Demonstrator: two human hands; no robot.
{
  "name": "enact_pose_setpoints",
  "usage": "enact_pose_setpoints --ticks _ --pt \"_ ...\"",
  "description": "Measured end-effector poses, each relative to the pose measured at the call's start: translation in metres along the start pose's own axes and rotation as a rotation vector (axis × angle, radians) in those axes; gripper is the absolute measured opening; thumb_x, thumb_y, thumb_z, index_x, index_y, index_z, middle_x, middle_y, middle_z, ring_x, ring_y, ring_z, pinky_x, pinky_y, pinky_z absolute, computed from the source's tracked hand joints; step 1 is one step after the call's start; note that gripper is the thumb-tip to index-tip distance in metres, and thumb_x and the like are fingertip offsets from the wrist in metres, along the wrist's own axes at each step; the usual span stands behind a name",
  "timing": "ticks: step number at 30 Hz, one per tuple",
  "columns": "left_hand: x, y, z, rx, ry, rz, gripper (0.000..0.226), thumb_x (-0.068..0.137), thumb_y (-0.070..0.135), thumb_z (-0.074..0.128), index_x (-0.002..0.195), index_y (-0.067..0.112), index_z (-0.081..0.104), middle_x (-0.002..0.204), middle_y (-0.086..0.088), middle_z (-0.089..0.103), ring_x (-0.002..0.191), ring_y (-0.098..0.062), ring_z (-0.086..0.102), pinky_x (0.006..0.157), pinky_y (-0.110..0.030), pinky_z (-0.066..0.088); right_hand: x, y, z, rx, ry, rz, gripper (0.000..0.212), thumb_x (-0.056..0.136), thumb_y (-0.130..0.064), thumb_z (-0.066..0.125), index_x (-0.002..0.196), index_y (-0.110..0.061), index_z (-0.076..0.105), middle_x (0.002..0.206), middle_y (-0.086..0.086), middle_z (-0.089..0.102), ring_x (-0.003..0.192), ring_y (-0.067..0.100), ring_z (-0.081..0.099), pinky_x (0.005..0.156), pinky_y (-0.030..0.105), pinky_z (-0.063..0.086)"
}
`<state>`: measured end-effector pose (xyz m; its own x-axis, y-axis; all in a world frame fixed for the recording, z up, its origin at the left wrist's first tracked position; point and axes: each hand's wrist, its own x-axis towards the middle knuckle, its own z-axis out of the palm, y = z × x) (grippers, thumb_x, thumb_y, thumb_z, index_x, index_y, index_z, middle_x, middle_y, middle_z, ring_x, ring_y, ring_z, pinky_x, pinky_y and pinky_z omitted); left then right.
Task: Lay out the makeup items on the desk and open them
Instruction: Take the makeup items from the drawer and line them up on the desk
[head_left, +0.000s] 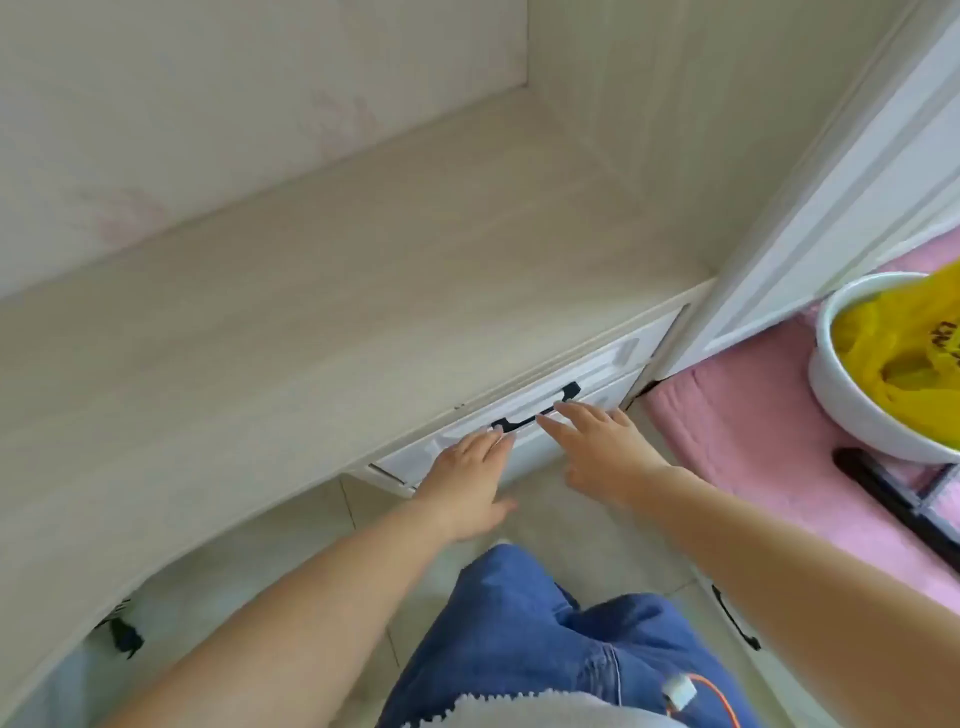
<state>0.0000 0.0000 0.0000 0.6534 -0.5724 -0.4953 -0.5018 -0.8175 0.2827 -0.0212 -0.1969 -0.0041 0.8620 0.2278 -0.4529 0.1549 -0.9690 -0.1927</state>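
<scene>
Both hands reached to the white drawer (524, 415) under the desk (311, 322) front edge. Left hand (467, 478) lay spread, fingertips on the drawer face; right hand (602, 447) flat, fingers straight, touching just below the black handle (535, 413). No makeup items in view (presumably inside). The drawer looked stiff and light; best taken by the handle's bar.

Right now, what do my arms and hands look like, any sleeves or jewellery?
Both forearms are bare, with no sleeves in view. The left hand and right hand show no gloves, rings, watch or bracelets. The fingers look bare; nail colour is too blurred to tell.
</scene>
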Motion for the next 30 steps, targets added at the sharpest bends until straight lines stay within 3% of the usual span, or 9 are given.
enact_pose_setpoints --ticks 4,6,9,12,16,20,23,26,30 --pt "0.024 -0.017 0.022 -0.016 0.099 0.026 0.076 0.094 0.040 0.047 0.151 0.015 0.003 0.160 -0.001 -0.005 0.147 -0.016 -0.008 0.117 -0.028 -0.001 0.029 0.004 0.027 -0.037 0.067 -0.005 0.070 0.091 -0.031 0.047 0.151 -0.027 0.010 0.160 -0.001 0.005 0.147 0.017 0.006 0.116 0.051 0.009" --pt "0.034 -0.020 0.032 -0.023 0.128 0.073 0.075 0.094 0.038 0.046 0.151 0.016 0.002 0.160 -0.001 -0.007 0.147 -0.014 -0.009 0.117 -0.027 0.000 0.041 0.009 0.041 -0.043 0.191 -0.042 0.067 0.086 -0.029 0.056 0.146 -0.022 0.029 0.155 0.007 0.024 0.143 0.025 0.026 0.112 0.055 0.018" --pt "0.055 -0.032 0.058 0.013 0.281 0.145 0.071 0.091 0.038 0.048 0.150 0.013 0.016 0.159 -0.004 0.011 0.147 -0.016 0.006 0.119 -0.032 0.016 0.066 0.017 0.068 -0.048 0.501 -0.056 0.056 0.064 -0.018 0.076 0.119 -0.018 0.063 0.119 0.010 0.061 0.105 0.032 0.062 0.094 0.057 0.045" --pt "0.068 -0.039 0.083 0.059 0.467 0.191 0.068 0.083 0.042 0.047 0.141 0.009 0.037 0.148 -0.005 0.039 0.139 -0.018 0.028 0.111 -0.034 0.034 0.074 0.018 0.089 -0.071 0.670 -0.075 0.050 0.064 -0.015 0.073 0.114 -0.018 0.065 0.111 0.006 0.063 0.100 0.030 0.062 0.092 0.056 0.046" --pt "0.078 -0.043 0.109 0.029 0.605 0.193 0.070 0.083 0.043 0.043 0.144 0.010 0.032 0.152 -0.003 0.033 0.142 -0.019 0.026 0.112 -0.032 0.027 0.076 0.013 0.113 -0.085 0.784 -0.033 0.055 0.068 -0.012 0.069 0.121 -0.017 0.059 0.116 0.008 0.061 0.105 0.032 0.060 0.092 0.054 0.047" --pt "0.080 -0.042 0.114 0.030 0.630 0.213 0.073 0.084 0.044 0.037 0.146 0.008 0.027 0.153 -0.004 0.030 0.143 -0.019 0.023 0.112 -0.032 0.026 0.071 0.005 0.120 -0.085 0.810 0.039 0.060 0.066 -0.010 0.069 0.124 -0.016 0.058 0.121 0.010 0.059 0.110 0.032 0.059 0.091 0.053 0.047" --pt "0.073 -0.040 0.118 0.083 0.628 0.270 0.075 0.082 0.039 0.049 0.145 0.003 0.029 0.152 -0.009 0.033 0.142 -0.023 0.027 0.113 -0.032 0.024 0.058 0.000 0.126 -0.094 0.747 0.091 0.062 0.067 -0.010 0.067 0.128 -0.018 0.055 0.127 0.009 0.056 0.115 0.031 0.056 0.094 0.053 0.045" --pt "0.062 -0.033 0.128 0.087 0.625 0.311 0.077 0.079 0.036 0.057 0.143 0.002 0.032 0.149 -0.011 0.037 0.140 -0.025 0.032 0.113 -0.034 0.027 0.039 -0.001 0.130 -0.095 0.686 0.105 0.065 0.070 -0.009 0.063 0.132 -0.022 0.050 0.132 0.007 0.052 0.120 0.031 0.053 0.098 0.052 0.043" --pt "0.047 -0.016 0.144 0.126 0.658 0.317 0.070 0.077 0.039 0.052 0.138 0.005 0.042 0.144 -0.007 0.047 0.135 -0.022 0.042 0.106 -0.034 0.040 0.012 -0.001 0.138 -0.111 0.673 0.106 0.069 0.063 -0.008 0.068 0.129 -0.021 0.054 0.129 0.009 0.056 0.114 0.032 0.058 0.091 0.049 0.049"
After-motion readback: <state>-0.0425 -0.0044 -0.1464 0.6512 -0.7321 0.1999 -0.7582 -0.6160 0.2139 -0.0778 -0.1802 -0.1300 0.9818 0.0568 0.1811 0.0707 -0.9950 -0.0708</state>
